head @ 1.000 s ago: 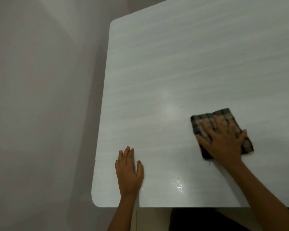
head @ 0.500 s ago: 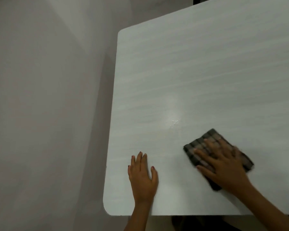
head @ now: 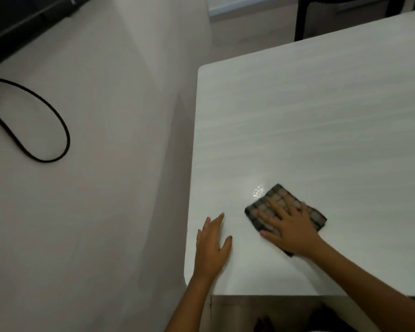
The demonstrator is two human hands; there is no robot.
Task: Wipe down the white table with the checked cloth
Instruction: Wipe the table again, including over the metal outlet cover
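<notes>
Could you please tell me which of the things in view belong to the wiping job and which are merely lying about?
Part of the job:
- white rectangular table
- dark checked folded cloth, under the flat right hand
- left hand, flat on the table near its left edge

Just lying about:
- black looped cable on the floor
- dark chair leg beyond the table
</notes>
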